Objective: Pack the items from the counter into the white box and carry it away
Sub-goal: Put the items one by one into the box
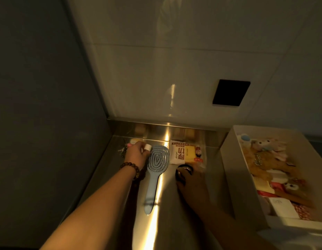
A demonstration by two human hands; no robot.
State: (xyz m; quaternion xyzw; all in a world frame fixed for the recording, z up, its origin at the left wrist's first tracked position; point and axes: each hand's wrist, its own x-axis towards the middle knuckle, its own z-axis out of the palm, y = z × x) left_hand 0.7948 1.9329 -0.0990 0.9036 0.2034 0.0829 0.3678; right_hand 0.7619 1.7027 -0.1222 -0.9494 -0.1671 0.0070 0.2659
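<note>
Packing underway; your left hand (136, 153) pinches a small white cap (148, 147); right hand (190, 181) curls over a black round object (183, 171); next, lift both into the white box (228, 159).

Head view, dim warm light. I see the left hand (136, 153) closed around a small white-capped item (148, 147) at the back of the steel counter (167, 210). Blue hairbrush (155, 166) lies just right of it, handle toward me. Right hand (190, 184) grips a round black object (183, 171) beside the bread packet (186, 152). White box (228, 166) at right holds plush toys (264, 156).
</note>
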